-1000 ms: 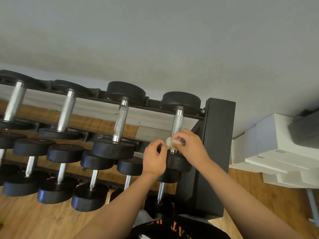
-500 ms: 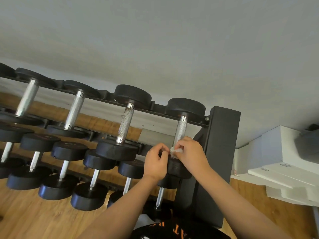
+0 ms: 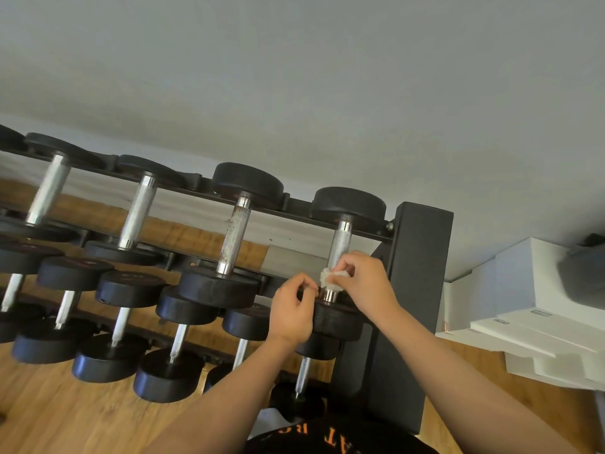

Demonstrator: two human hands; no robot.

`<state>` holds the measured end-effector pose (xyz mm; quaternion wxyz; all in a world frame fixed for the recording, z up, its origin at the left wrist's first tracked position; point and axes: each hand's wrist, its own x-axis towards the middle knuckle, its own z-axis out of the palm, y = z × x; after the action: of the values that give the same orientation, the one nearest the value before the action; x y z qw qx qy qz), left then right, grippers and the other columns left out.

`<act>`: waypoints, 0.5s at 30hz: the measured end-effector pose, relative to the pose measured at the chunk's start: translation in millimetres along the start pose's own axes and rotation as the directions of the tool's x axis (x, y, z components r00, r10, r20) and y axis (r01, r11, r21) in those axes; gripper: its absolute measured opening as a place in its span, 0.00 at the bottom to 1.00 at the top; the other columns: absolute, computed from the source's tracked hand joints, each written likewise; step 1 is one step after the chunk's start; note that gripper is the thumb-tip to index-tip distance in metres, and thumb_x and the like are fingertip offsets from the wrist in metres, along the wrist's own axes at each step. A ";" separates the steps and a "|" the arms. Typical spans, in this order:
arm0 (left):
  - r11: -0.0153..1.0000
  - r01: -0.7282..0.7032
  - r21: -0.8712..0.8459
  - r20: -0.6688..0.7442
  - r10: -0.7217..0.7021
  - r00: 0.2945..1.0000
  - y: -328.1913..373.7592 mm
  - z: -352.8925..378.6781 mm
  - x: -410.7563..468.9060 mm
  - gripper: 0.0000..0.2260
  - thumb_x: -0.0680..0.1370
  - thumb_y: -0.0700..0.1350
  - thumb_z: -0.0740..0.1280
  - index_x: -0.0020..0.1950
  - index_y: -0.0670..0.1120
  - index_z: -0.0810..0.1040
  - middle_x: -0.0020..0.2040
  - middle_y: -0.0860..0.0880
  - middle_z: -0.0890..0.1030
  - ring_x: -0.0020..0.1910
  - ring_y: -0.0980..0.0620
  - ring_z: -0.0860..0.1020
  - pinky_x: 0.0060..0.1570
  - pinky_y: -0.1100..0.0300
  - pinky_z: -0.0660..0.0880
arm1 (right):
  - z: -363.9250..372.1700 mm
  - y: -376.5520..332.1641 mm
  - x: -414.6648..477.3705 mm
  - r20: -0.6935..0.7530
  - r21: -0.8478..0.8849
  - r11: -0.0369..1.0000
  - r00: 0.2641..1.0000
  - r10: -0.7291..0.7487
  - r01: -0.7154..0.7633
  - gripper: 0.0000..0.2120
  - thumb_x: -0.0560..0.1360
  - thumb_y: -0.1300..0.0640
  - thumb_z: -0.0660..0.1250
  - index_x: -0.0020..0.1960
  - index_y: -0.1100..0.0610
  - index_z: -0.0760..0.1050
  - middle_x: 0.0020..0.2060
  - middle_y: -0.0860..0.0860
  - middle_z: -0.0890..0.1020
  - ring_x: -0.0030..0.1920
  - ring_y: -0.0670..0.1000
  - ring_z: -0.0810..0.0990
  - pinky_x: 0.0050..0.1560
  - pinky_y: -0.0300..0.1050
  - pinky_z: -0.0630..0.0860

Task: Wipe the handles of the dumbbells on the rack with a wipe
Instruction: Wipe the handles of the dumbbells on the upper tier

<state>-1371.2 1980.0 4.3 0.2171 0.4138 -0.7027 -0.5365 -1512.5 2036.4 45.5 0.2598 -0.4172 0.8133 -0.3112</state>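
Note:
Black dumbbells with silver knurled handles lie in rows on a black rack [image 3: 417, 276]. On the top row's rightmost dumbbell, my right hand [image 3: 366, 283] pinches a crumpled white wipe [image 3: 330, 277] against the lower part of the handle [image 3: 340, 245]. My left hand [image 3: 291, 311] hovers just left of that handle over the near weight head, fingers curled; whether it touches the wipe or pinches anything is unclear. Three more top-row handles stand to the left, the nearest one [image 3: 234, 235] looking speckled.
Lower rows hold several smaller dumbbells [image 3: 131, 290] over a wooden floor [image 3: 49, 404]. The rack's black upright post stands right of my hands. White stacked boxes [image 3: 523, 309] sit at the right against a grey wall.
The view has shifted slightly, so the rack sits a little lower in frame. My right hand keeps the wipe low on the rightmost handle; my left hand has drawn slightly away to the left.

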 end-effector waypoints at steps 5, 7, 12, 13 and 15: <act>1.000 -0.009 0.024 0.011 0.009 1.000 -1.1 -0.7 0.3 0.10 0.80 0.42 0.61 0.40 0.50 0.75 0.37 0.53 0.78 0.39 0.58 0.76 0.40 0.72 0.70 | -2.5 4.2 -9.7 0.219 -0.021 1.000 0.976 0.015 -0.010 0.11 0.70 0.59 0.75 0.34 0.51 0.75 0.36 0.45 0.77 0.38 0.42 0.75 0.40 0.31 0.68; 1.000 0.002 0.012 0.011 -0.002 1.000 -0.5 -0.8 1.0 0.10 0.80 0.41 0.62 0.39 0.49 0.75 0.37 0.52 0.78 0.39 0.59 0.76 0.40 0.72 0.70 | -9.0 2.1 1.5 0.179 0.001 0.999 0.983 0.041 -0.042 0.11 0.70 0.59 0.76 0.34 0.51 0.75 0.34 0.45 0.77 0.36 0.42 0.74 0.37 0.30 0.68; 1.000 0.010 0.021 0.008 -0.010 1.000 0.2 -0.9 -1.3 0.12 0.80 0.40 0.62 0.38 0.50 0.75 0.36 0.52 0.78 0.38 0.60 0.76 0.40 0.73 0.69 | 6.6 4.2 -14.6 -0.005 0.065 0.998 1.000 0.021 -0.020 0.10 0.70 0.61 0.75 0.36 0.56 0.75 0.36 0.49 0.76 0.36 0.44 0.74 0.39 0.31 0.69; 1.000 0.011 0.026 0.004 -0.011 1.000 0.8 -1.0 -1.5 0.12 0.80 0.40 0.62 0.38 0.50 0.74 0.36 0.52 0.77 0.38 0.60 0.76 0.40 0.74 0.69 | 6.5 6.9 -19.4 0.038 0.060 0.998 0.999 0.014 -0.016 0.10 0.71 0.61 0.75 0.36 0.56 0.75 0.37 0.50 0.77 0.38 0.46 0.75 0.40 0.32 0.70; 1.000 0.013 0.026 0.000 -0.013 1.000 2.7 -1.1 -0.7 0.12 0.80 0.40 0.62 0.38 0.50 0.74 0.36 0.52 0.77 0.38 0.61 0.76 0.40 0.74 0.69 | -2.3 7.9 -11.8 0.080 0.060 0.998 0.996 0.023 -0.028 0.09 0.71 0.61 0.75 0.36 0.56 0.76 0.37 0.50 0.78 0.38 0.46 0.75 0.41 0.32 0.69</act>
<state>-1370.9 1980.2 7.2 0.2081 0.4209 -0.7072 -0.5286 -1512.1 2050.6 43.3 0.3086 -0.4108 0.7977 -0.3157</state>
